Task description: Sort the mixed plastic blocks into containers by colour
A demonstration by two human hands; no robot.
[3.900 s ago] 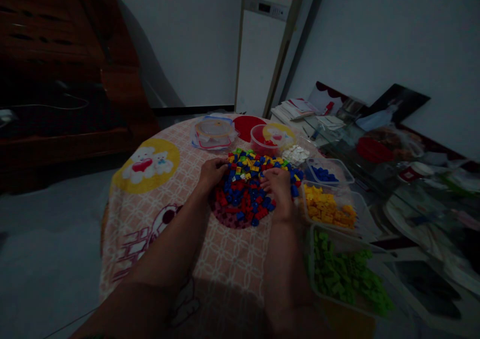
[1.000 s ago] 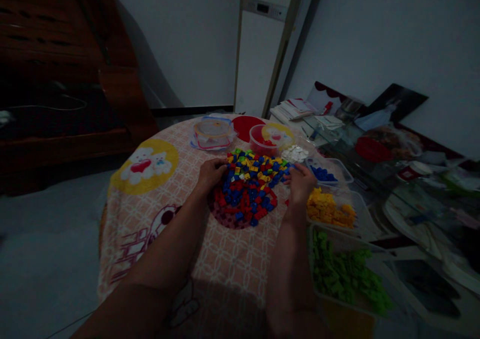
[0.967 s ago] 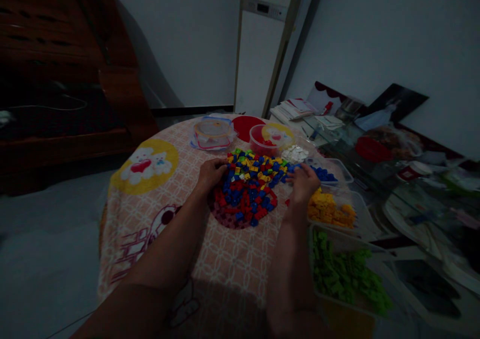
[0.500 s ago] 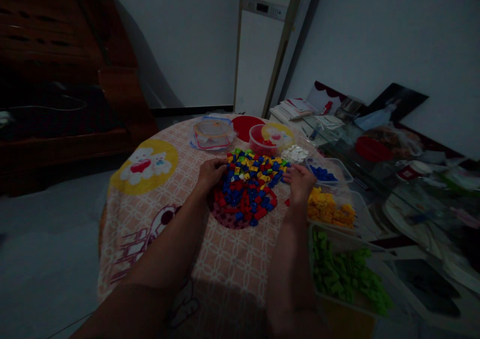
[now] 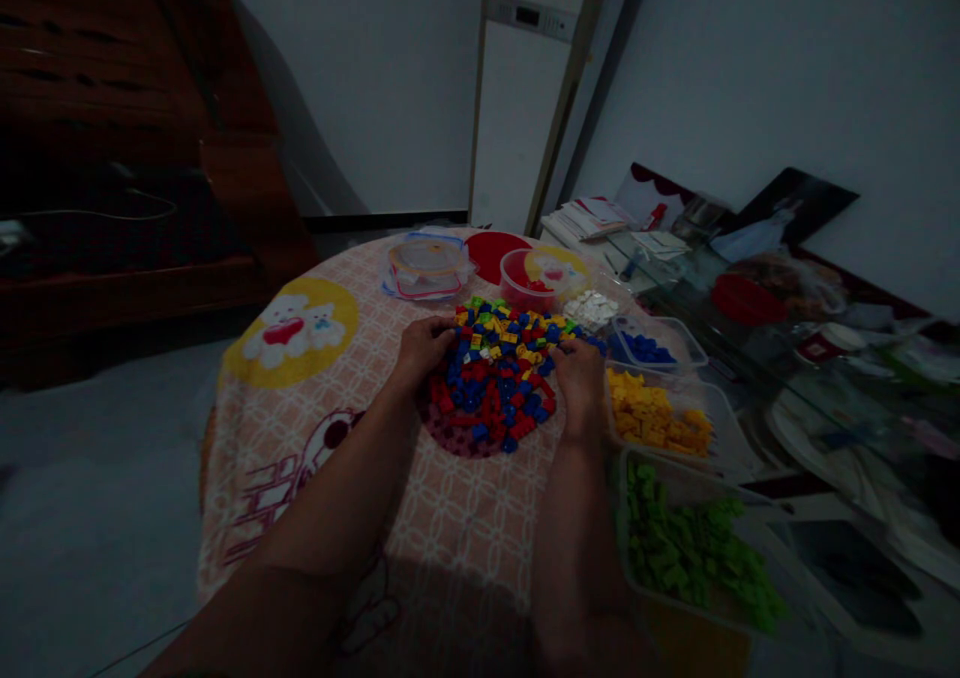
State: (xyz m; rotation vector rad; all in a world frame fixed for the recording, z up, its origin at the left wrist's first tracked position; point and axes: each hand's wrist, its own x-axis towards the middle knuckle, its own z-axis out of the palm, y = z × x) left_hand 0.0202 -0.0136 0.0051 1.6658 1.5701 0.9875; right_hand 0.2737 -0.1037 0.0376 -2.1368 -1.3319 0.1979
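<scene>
A heap of mixed red, blue, yellow and green bricks [image 5: 499, 388] lies on the patterned tablecloth [image 5: 450, 518]. At the heap's left edge rests my left hand [image 5: 426, 346], its fingers curled together; whatever they hold is too small to make out. My right hand [image 5: 579, 366] is at the right edge of the heap with fingertips bent down onto the bricks, and anything between them is hidden. Just right of it are a clear tub of blue bricks [image 5: 646, 348] and a tub of yellow bricks [image 5: 660, 418].
Green bricks [image 5: 697, 548] fill a tub at the near right. Behind the heap are white pieces [image 5: 591, 308], a round tub [image 5: 517, 283], a red lid [image 5: 495, 256] and stacked clear lids [image 5: 426, 263]. A cluttered glass table [image 5: 705, 308] stands at the right.
My right hand has moved left from beside the blue tub onto the edge of the heap, and its fingers have curled. My left hand has hardly moved.
</scene>
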